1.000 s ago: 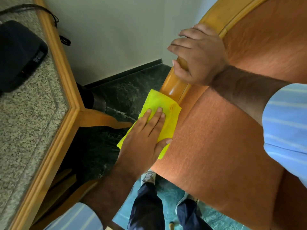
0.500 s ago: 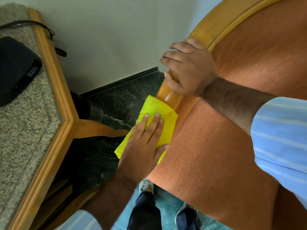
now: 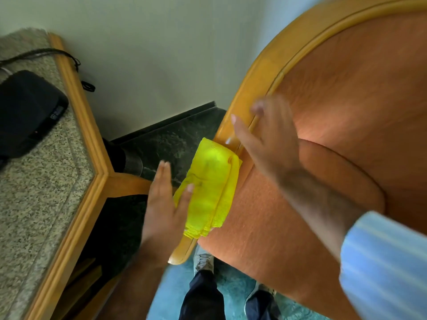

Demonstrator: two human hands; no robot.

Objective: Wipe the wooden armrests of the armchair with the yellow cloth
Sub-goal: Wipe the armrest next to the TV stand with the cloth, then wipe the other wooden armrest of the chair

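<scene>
The yellow cloth [image 3: 211, 188] lies folded over the wooden armrest [image 3: 233, 132] of the orange armchair [image 3: 288, 239], in the middle of the view. My left hand [image 3: 165, 209] is just left of the cloth, fingers straight and apart, only the thumb tip touching its edge. My right hand [image 3: 268, 139] hovers blurred above the armrest and the chair's cushion, fingers spread, gripping nothing. The armrest's rounded lower end [image 3: 182, 252] shows below the cloth.
A granite-topped table with a wooden rim [image 3: 76, 204] stands close on the left, with a black device [image 3: 25, 112] and a cable on it. Dark floor and a wall lie between table and chair. My legs and shoes [image 3: 205, 294] are below.
My left hand has lifted off the cloth and moved left, leaving it draped on the armrest. My right hand has let go of the armrest and opened.
</scene>
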